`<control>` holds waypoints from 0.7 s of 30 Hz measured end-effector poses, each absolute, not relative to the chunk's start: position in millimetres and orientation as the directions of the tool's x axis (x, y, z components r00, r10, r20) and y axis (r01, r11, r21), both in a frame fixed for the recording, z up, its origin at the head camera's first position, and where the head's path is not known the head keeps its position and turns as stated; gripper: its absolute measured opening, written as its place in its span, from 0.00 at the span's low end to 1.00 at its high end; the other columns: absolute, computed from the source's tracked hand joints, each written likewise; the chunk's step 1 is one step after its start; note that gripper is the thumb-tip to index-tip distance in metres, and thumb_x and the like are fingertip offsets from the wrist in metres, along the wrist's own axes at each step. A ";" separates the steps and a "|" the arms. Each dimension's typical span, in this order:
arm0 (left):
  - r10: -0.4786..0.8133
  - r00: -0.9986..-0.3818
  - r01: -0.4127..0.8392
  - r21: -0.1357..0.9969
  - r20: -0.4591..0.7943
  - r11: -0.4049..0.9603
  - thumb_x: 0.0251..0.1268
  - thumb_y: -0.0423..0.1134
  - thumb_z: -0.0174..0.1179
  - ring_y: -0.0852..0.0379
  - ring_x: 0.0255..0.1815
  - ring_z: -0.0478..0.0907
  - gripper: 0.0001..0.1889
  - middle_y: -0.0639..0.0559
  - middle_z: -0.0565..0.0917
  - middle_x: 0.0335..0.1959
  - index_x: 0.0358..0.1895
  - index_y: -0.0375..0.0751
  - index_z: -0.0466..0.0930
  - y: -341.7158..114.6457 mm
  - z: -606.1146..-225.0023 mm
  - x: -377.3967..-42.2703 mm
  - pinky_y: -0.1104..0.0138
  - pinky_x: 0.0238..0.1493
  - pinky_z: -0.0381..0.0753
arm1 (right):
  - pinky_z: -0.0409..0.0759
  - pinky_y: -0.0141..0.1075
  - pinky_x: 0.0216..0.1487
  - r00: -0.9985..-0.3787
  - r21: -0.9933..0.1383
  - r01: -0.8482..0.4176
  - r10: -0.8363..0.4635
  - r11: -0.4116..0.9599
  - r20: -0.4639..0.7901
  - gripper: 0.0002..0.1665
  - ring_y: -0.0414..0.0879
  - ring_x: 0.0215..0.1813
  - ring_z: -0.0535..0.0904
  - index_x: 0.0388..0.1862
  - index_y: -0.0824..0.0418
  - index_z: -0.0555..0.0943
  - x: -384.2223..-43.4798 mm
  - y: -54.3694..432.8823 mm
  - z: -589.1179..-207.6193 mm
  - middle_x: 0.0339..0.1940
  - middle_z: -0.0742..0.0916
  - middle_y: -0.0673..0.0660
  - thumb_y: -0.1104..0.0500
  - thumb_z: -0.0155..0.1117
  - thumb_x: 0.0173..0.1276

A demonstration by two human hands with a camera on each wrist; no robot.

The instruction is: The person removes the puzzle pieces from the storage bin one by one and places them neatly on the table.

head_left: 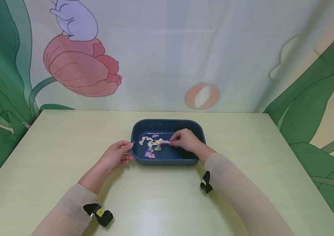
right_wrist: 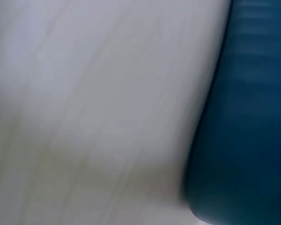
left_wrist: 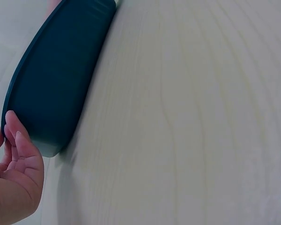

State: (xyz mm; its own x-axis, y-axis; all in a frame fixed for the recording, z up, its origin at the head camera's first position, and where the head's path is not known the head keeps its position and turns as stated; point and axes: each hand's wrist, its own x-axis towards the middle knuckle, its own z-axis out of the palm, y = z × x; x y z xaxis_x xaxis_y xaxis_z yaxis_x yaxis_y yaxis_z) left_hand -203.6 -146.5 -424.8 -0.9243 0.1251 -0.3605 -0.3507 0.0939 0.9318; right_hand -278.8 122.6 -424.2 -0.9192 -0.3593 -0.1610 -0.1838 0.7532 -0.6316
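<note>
A dark blue rectangular tub (head_left: 167,162) with rounded corners stands on the table. Its left rim is pinched between the thumb and fingers of my left hand (head_left: 115,155); the left wrist view shows those fingers against the outer wall of the tub (left_wrist: 56,75). Inside, my right hand (head_left: 186,141) pinches a small pinkish-purple strip (head_left: 165,142). Several small colourful flat pieces (head_left: 150,154), too small to identify, lie on the tub's floor left of that hand. In the right wrist view only the tub's outer wall (right_wrist: 248,122) and the table show, the hand being out of sight.
The pale wooden table (head_left: 167,196) carries the tub near its far edge. Behind it hangs a printed curtain (head_left: 155,65) with a flower and leaves. Black wrist cameras (head_left: 99,214) are strapped over both sleeves.
</note>
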 end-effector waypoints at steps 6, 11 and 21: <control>0.132 -0.923 -0.353 0.932 -0.361 0.084 0.72 0.42 0.49 0.58 0.25 0.77 0.17 0.49 0.75 0.28 0.51 0.30 0.66 -144.9 -426.1 -203.7 0.72 0.27 0.76 | 0.76 0.32 0.37 -0.924 -0.672 -0.199 -0.365 0.713 -0.113 0.06 0.43 0.32 0.75 0.33 0.60 0.86 -277.1 124.6 -424.1 0.30 0.85 0.51 0.58 0.68 0.60; 0.119 -0.920 -0.365 0.926 -0.374 0.092 0.72 0.43 0.48 0.57 0.26 0.76 0.17 0.49 0.75 0.28 0.52 0.31 0.66 -144.1 -426.1 -203.5 0.72 0.28 0.76 | 0.75 0.33 0.39 -0.911 -0.649 -0.237 -0.398 0.723 -0.110 0.06 0.44 0.34 0.75 0.34 0.60 0.85 -277.2 125.7 -425.0 0.32 0.84 0.52 0.59 0.67 0.61; 0.116 -0.920 -0.365 0.925 -0.375 0.102 0.72 0.43 0.48 0.56 0.27 0.77 0.17 0.48 0.75 0.29 0.52 0.31 0.66 -145.2 -425.0 -203.4 0.72 0.29 0.77 | 0.74 0.38 0.50 -0.817 -0.430 -0.465 -0.562 0.774 -0.128 0.12 0.46 0.45 0.77 0.43 0.58 0.86 -277.5 119.4 -428.4 0.40 0.83 0.53 0.58 0.68 0.60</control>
